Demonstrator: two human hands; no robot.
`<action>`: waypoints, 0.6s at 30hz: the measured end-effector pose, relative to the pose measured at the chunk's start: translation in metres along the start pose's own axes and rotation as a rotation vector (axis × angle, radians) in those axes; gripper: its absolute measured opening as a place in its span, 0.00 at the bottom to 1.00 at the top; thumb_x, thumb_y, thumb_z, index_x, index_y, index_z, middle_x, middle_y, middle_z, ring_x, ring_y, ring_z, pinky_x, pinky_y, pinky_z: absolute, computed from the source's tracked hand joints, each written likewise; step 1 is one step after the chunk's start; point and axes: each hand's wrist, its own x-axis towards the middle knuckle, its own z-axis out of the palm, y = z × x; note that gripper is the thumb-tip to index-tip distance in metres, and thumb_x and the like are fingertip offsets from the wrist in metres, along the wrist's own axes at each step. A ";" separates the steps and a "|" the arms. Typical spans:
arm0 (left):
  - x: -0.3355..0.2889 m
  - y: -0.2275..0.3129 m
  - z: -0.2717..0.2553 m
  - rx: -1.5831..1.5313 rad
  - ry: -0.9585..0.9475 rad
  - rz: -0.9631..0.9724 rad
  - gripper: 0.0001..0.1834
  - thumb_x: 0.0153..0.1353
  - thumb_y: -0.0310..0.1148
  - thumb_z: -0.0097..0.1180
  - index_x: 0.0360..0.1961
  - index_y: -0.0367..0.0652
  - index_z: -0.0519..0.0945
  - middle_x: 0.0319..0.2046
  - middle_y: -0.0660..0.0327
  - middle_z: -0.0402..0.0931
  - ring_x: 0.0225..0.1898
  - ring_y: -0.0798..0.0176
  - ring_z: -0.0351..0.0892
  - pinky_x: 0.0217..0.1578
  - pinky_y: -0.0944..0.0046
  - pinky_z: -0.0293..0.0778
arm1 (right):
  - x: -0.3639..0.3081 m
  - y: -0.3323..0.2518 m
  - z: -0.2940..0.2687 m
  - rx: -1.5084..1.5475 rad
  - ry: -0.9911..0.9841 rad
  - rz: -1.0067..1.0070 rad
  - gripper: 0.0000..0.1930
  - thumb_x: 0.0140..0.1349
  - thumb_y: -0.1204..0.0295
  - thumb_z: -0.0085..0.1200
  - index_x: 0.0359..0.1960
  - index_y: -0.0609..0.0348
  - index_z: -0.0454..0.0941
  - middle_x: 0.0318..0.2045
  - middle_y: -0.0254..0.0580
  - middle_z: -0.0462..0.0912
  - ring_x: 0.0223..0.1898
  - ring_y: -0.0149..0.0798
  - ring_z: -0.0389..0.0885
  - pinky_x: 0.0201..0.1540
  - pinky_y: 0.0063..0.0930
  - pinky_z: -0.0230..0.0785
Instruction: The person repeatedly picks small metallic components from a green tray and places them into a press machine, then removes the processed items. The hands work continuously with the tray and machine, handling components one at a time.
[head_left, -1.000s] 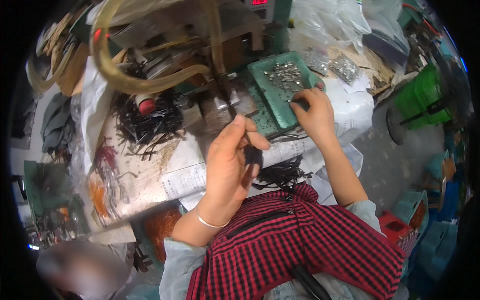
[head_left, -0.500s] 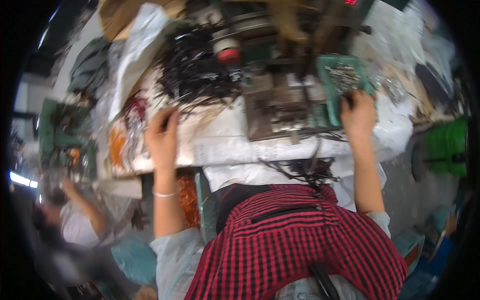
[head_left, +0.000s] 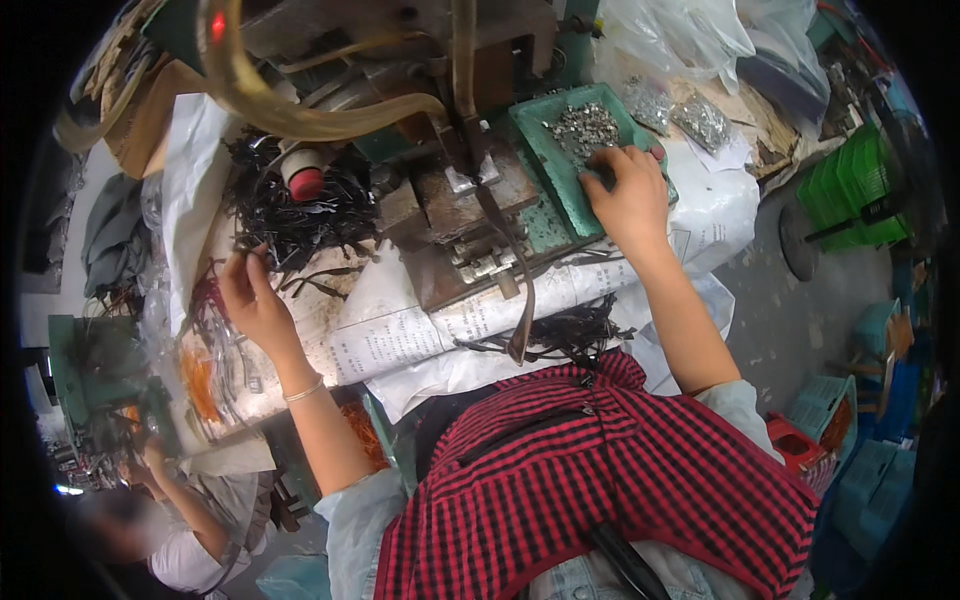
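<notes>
My left hand [head_left: 258, 305] is at the near-left edge of a tangled pile of black strips [head_left: 300, 225]. Its fingers are bent together, and whatever is between the tips is too small to make out. My right hand [head_left: 632, 203] rests over a green tray [head_left: 560, 190] holding small metal pieces [head_left: 585, 128]. Curled fingers reach down inside the tray, their tips partly hidden. Between my hands stands a bench press [head_left: 465, 200] with a metal block under its ram. One dark strip [head_left: 518, 330] hangs from the press over the bench's near edge.
A red-topped button [head_left: 305, 183] stands amid the pile. More black strips [head_left: 575, 330] lie near my apron. Bags of metal pieces [head_left: 700, 122] sit beyond the tray. A green basket [head_left: 845, 190] stands at right. Another person [head_left: 190, 520] works at lower left.
The view has turned, so the bench appears tilted. My left hand is nearer the black pile. My right hand remains at the tray, now reaching farther over it.
</notes>
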 end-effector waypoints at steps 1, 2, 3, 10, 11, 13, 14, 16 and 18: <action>0.005 0.015 0.002 -0.094 -0.023 -0.110 0.14 0.73 0.26 0.57 0.57 0.36 0.75 0.39 0.50 0.86 0.35 0.66 0.82 0.37 0.69 0.79 | 0.003 -0.002 0.003 -0.030 0.008 -0.006 0.08 0.53 0.69 0.67 0.35 0.55 0.85 0.38 0.45 0.82 0.46 0.54 0.79 0.48 0.48 0.72; 0.008 0.015 0.007 -0.161 -0.008 -0.179 0.14 0.73 0.26 0.58 0.57 0.36 0.75 0.38 0.50 0.86 0.33 0.66 0.82 0.36 0.69 0.79 | 0.004 -0.003 0.004 -0.084 -0.006 -0.035 0.08 0.54 0.70 0.66 0.35 0.56 0.84 0.37 0.45 0.82 0.45 0.54 0.80 0.46 0.49 0.72; 0.011 0.012 0.010 -0.229 0.005 -0.248 0.15 0.73 0.27 0.58 0.57 0.35 0.75 0.37 0.51 0.86 0.32 0.66 0.81 0.35 0.69 0.79 | 0.003 -0.003 0.005 -0.093 0.000 -0.033 0.08 0.55 0.70 0.65 0.36 0.56 0.84 0.37 0.45 0.82 0.45 0.54 0.80 0.46 0.50 0.72; -0.051 0.054 0.039 -0.392 0.093 -0.651 0.21 0.80 0.44 0.46 0.54 0.34 0.76 0.37 0.53 0.85 0.32 0.60 0.82 0.34 0.65 0.79 | -0.006 0.008 -0.006 0.126 0.130 0.134 0.07 0.66 0.75 0.60 0.44 0.62 0.83 0.36 0.52 0.87 0.41 0.53 0.87 0.46 0.39 0.77; -0.051 0.053 0.032 -0.407 -0.014 -0.660 0.23 0.81 0.47 0.43 0.54 0.34 0.76 0.36 0.53 0.85 0.32 0.61 0.82 0.33 0.66 0.78 | -0.006 0.012 -0.009 0.095 0.135 0.098 0.07 0.66 0.75 0.60 0.44 0.61 0.84 0.37 0.52 0.87 0.42 0.52 0.87 0.47 0.39 0.77; -0.043 0.049 0.015 -0.428 -0.224 -0.669 0.28 0.81 0.51 0.39 0.54 0.34 0.76 0.34 0.54 0.84 0.32 0.62 0.82 0.32 0.67 0.76 | -0.006 0.018 -0.016 0.041 0.147 0.023 0.07 0.66 0.75 0.60 0.44 0.60 0.86 0.38 0.52 0.88 0.42 0.52 0.87 0.48 0.37 0.77; -0.042 0.051 0.013 -0.375 -0.214 -0.651 0.30 0.82 0.52 0.36 0.54 0.33 0.77 0.31 0.56 0.82 0.31 0.64 0.80 0.29 0.68 0.73 | -0.006 0.017 -0.020 0.017 0.167 0.005 0.07 0.66 0.75 0.61 0.42 0.61 0.87 0.39 0.50 0.89 0.41 0.48 0.88 0.49 0.33 0.77; -0.045 0.058 0.014 -0.256 -0.159 -0.609 0.29 0.82 0.51 0.36 0.53 0.33 0.78 0.30 0.58 0.81 0.30 0.66 0.79 0.29 0.68 0.73 | -0.008 0.004 -0.028 0.198 0.131 0.074 0.07 0.66 0.76 0.61 0.43 0.63 0.87 0.38 0.47 0.89 0.41 0.45 0.88 0.50 0.31 0.76; -0.044 0.069 0.020 -0.142 -0.121 -0.550 0.26 0.82 0.47 0.41 0.53 0.33 0.79 0.30 0.58 0.80 0.31 0.67 0.79 0.29 0.70 0.73 | -0.008 -0.017 -0.034 0.494 0.066 0.194 0.07 0.64 0.78 0.62 0.43 0.64 0.87 0.38 0.42 0.89 0.42 0.37 0.86 0.51 0.28 0.75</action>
